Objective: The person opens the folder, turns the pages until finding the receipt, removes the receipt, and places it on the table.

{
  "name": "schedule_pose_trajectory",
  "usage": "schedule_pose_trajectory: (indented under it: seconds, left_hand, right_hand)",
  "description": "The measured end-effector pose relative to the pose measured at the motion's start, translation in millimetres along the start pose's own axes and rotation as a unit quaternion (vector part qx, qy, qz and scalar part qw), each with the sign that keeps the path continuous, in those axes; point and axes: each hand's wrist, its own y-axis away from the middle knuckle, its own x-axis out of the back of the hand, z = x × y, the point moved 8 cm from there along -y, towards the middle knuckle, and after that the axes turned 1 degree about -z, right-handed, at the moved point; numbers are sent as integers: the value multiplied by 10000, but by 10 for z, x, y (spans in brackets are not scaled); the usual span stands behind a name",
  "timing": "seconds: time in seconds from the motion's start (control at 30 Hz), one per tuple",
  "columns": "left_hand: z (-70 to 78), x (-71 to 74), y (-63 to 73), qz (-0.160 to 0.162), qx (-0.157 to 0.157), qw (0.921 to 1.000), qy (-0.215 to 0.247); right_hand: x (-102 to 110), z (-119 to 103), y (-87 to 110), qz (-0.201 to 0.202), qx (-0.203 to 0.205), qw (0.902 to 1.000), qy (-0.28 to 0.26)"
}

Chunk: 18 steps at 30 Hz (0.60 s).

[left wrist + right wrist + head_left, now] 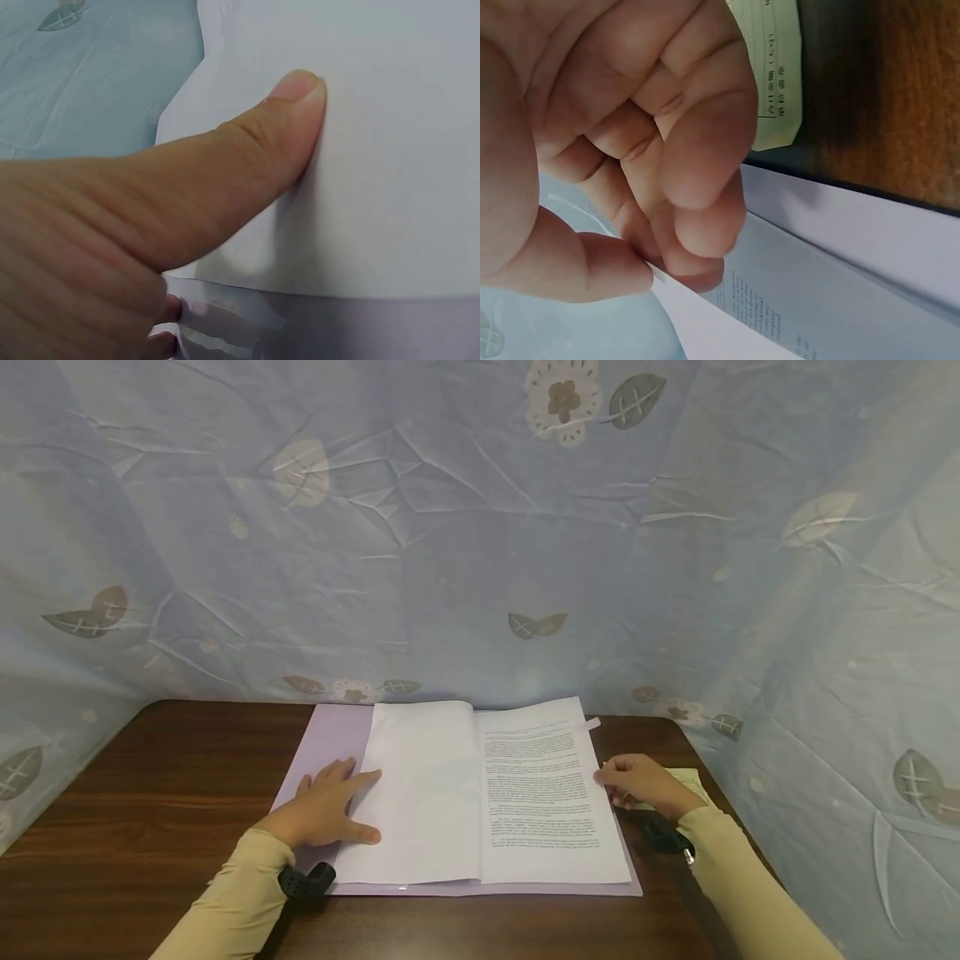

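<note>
A lilac folder (330,735) lies open on the dark wooden table (150,793) with a stack of paper in it. Its left page (427,793) is blank and its right page (540,793) is printed. My left hand (326,810) lies flat across the folder and the blank page's left edge, fingers straight. In the left wrist view its thumb (247,165) presses on the white page (390,187). My right hand (637,781) is at the printed page's right edge. In the right wrist view the thumb and fingers (697,232) pinch the edge of a printed sheet (780,300).
A pale yellow paper slip (693,777) lies on the table just right of the folder, behind my right hand; it also shows in the right wrist view (776,75). A blue flowered cloth (480,527) hangs close behind and around the table.
</note>
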Motion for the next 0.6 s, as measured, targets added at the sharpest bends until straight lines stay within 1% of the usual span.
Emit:
schedule_pose_trajectory:
  seconds: [0.17,0.33,0.5,0.6]
  left_hand:
    - [-3,5,-3,-1,13,10000,-7]
    - [-8,5,-8,-11,20,10000,-24]
    - [-12,0,-9,-10,14,10000,-5]
    - [-11,2,-5,-3,0,10000,8]
  right_hand:
    - [-4,14,0,32,92,9999,46]
    - [-13,49,-9,143,59,9998,81]
    - [-6,147,-53,314,22,9988,382]
    - [-8,164,-59,404,10,9976,567]
